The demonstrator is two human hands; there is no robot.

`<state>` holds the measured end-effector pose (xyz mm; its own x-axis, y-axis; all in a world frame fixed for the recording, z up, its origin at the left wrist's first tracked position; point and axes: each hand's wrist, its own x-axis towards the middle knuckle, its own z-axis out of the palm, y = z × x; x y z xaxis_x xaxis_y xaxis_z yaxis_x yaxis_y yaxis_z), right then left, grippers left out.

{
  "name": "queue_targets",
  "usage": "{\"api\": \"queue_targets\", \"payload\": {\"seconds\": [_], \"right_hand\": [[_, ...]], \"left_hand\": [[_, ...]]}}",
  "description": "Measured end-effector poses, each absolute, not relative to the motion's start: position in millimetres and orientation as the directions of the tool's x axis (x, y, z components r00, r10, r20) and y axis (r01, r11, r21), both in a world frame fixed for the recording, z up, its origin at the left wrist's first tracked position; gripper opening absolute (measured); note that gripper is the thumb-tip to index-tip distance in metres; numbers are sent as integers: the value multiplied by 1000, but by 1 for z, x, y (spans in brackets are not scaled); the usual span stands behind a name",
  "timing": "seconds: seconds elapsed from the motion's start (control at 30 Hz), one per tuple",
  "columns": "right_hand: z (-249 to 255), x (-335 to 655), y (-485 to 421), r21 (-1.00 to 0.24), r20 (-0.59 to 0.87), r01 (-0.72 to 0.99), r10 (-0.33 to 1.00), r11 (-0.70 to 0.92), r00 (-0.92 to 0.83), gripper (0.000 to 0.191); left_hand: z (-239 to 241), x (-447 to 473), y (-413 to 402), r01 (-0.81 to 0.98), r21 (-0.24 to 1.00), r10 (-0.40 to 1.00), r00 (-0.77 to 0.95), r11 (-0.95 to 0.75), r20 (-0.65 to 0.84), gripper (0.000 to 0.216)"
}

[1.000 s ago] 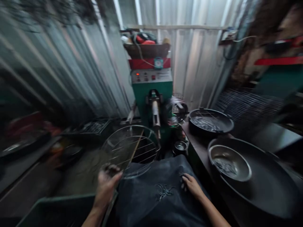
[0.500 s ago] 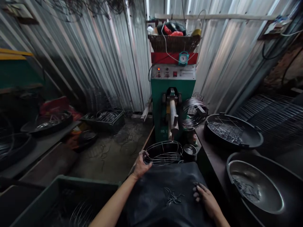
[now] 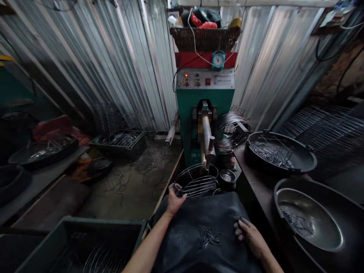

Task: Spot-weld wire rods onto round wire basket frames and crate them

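My left hand [image 3: 174, 199] is closed on the near left rim of a round wire rack [image 3: 199, 185], whose parallel bars cross the ring. The rack is tilted under the electrode arm [image 3: 207, 138] of a green spot welder [image 3: 187, 125]. Over a dark apron [image 3: 184, 235] on my lap, my right hand [image 3: 247, 231] has its fingers pinched together. Whatever it may hold is too small to make out. Between my hands a small pile of short bent wire pieces [image 3: 209, 236] lies on the apron.
To the right stand a black pan [image 3: 309, 161] of wire pieces and a steel bowl [image 3: 327, 235] inside a larger pan. A wire coil [image 3: 231, 132] hangs beside the welder. At lower left is a green crate [image 3: 66, 223] with wire rings. A small metal bowl [image 3: 227, 177] sits behind the rack.
The rack has turned and tilted in my left hand, so its bars now slant upward to the right. My right hand has barely moved. The camera view has shifted slightly.
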<state>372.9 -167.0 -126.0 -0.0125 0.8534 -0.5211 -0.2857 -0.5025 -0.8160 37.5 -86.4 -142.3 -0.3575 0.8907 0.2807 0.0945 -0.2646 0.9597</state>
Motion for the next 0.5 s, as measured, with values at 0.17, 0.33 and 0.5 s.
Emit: {"api": "queue_targets", "payload": {"seconds": [0.17,0.33,0.5], "right_hand": [[-124,370,-166,-806,-535,-288,844,-517,-17,35],[-120,368,-167,-805,-543,-284,840,-521,-2,36],[-119,369,-167,-805,-534,-298,845,-514,-14,36]], "left_hand": [[-150,49,-80,12,971,883,-414,-239,223,51],[-151,57,-75,-25,966,885,-408,-256,224,53],[-145,71,-85,-180,964,911,-396,-198,113,53]]}}
